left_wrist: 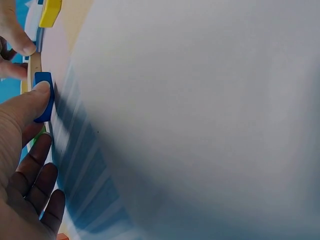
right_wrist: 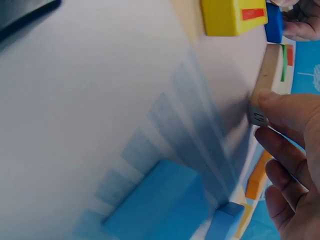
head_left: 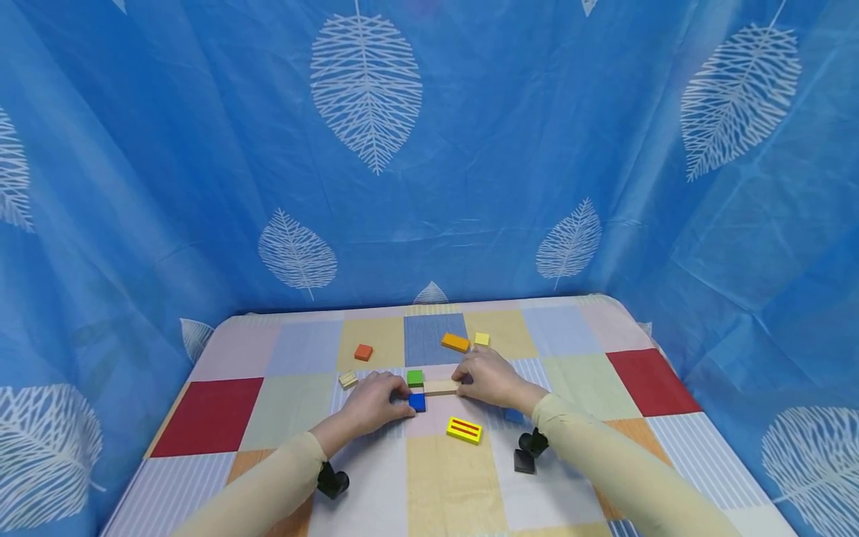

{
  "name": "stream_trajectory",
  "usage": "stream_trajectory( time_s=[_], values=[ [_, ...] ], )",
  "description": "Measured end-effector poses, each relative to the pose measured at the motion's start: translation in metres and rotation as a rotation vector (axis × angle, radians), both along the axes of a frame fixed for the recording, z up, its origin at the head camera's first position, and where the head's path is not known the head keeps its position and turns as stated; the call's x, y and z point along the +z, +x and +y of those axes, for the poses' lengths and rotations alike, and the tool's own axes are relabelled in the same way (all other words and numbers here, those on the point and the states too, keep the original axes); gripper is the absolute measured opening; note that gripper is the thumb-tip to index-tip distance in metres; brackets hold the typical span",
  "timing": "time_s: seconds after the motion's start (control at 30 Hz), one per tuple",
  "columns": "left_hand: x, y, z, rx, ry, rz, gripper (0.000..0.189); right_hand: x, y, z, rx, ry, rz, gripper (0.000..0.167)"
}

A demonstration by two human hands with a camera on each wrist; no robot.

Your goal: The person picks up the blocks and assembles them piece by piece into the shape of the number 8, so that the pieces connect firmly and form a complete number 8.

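Where the patchwork-covered table (head_left: 282, 410) is bounded at its left edge by a blue curtain (head_left: 154, 171), a broad band of cloth is spread between that edge and the blocks. A pale striped block (head_left: 348, 380) is met first, just beside the left hand (head_left: 371, 403), with a red-orange block (head_left: 363, 352) set farther back. A blue block (head_left: 417, 403) is pinched by the left thumb and forefinger, the other fingers being loosely bent and off it. Behind it, a green block (head_left: 415, 377) is placed at the left end of a plain wooden block (head_left: 440, 388); whether blue and wood touch cannot be told. The wooden block's right end is gripped between thumb and forefinger of the right hand (head_left: 494, 375). An orange block (head_left: 455, 342) and a small yellow block (head_left: 482, 339) are set nearest the far edge; a red-striped yellow block (head_left: 464, 430) is placed in front, apart from both hands. A light blue block (head_left: 514, 415) is partly hidden by the right wrist, with a black block (head_left: 524, 462) set nearer the front. Beyond the forearm, cloth is stretched to the right edge, closely bordered by curtain.
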State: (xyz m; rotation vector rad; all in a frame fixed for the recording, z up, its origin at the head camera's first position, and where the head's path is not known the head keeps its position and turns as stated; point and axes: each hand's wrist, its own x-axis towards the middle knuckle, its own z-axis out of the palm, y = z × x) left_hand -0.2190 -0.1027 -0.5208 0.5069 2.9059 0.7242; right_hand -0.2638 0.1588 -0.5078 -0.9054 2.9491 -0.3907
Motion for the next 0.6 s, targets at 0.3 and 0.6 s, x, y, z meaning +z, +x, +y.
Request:
stream_trajectory(
  time_s=[0.3, 0.6],
  values=[
    [-0.001, 0.000, 0.000, -0.007, 0.004, 0.028, 0.029, 0.027, -0.003, 0.028, -0.055, -0.113, 0.003, 0.030],
    [-0.001, 0.001, 0.000, 0.003, -0.008, 0.024, 0.029, 0.034, -0.008, 0.066, -0.159, -0.158, 0.017, 0.033]
  ],
)
